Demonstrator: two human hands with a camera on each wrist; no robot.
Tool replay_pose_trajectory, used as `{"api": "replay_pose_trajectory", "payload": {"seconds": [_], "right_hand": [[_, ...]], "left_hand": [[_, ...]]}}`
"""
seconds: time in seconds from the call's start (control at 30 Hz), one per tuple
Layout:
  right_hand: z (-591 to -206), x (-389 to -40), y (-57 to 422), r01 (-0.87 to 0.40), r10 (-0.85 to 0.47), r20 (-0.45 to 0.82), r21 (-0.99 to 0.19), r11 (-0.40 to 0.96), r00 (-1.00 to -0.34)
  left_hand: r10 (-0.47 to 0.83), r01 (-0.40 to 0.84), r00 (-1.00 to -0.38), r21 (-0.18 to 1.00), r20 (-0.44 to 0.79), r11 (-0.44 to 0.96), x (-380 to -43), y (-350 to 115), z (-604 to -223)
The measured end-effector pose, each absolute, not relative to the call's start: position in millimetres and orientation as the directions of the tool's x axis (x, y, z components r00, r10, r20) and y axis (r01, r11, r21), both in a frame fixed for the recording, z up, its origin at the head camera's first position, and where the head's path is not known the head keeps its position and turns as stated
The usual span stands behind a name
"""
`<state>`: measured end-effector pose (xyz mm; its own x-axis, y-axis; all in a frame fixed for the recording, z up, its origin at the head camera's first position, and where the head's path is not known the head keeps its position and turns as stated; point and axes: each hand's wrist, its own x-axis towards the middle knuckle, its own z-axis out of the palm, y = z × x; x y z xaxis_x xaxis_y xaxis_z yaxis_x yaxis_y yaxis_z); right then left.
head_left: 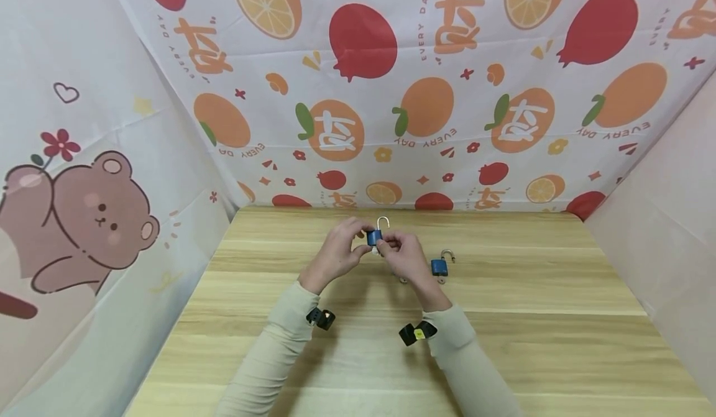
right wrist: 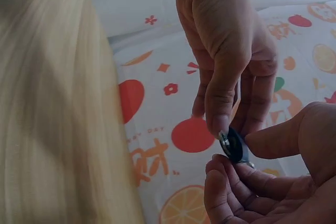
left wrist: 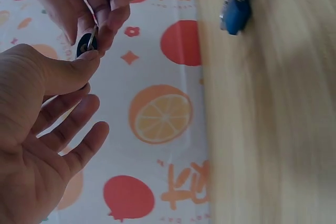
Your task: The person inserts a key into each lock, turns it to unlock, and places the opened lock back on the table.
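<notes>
A blue padlock [head_left: 374,237] with its shackle [head_left: 383,222] up and unlatched is held in front of me by both hands. My right hand [head_left: 405,256] grips the lock body between thumb and fingers. From the other side, my left hand [head_left: 337,250] pinches at the padlock's lower end, where a small silver key [head_left: 375,251] shows. In the right wrist view, the left thumb tip lies against a silver edge of the dark padlock [right wrist: 238,148]. The left hand's other fingers are spread loosely in the left wrist view.
A second blue padlock [head_left: 439,267], shackle open, lies on the wooden table [head_left: 503,342] right of my right hand, with a key [head_left: 441,280] at its base. Another key end [head_left: 403,279] shows beside the right wrist. A fruit-print cloth [head_left: 414,156] hangs behind the table.
</notes>
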<state>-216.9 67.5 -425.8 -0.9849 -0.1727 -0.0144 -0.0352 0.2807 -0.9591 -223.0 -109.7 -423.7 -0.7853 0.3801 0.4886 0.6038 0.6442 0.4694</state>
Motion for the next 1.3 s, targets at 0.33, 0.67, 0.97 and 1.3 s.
{"api": "replay_pose_trajectory", "payload": {"seconds": [0.33,0.67,0.97,1.3], "right_hand": [[-444.5,-221.4,65.6,-0.086,-0.234,0.004,-0.937,0.338,-0.972],[-458.0,-224.6,62.6,0.001,-0.225,-0.101,-0.914,0.405,-0.969],[-476.8,-226.6,59.5,0.147,-0.303,-0.259,-0.926,0.346,-0.917],[-488.8,-228.4,54.1,0.169,-0.359,-0.292,-0.926,0.337,-0.886]], "left_hand": [[0.349,0.518,-0.852,0.534,0.390,0.668,-227.7,-113.0,-442.1],[0.366,0.471,-0.881,0.500,0.299,0.726,-234.5,-116.1,-461.0],[0.344,0.398,-0.917,0.491,0.201,0.775,-236.3,-117.6,-477.6],[0.318,0.351,-0.936,0.497,0.154,0.794,-237.7,-118.4,-485.0]]}}
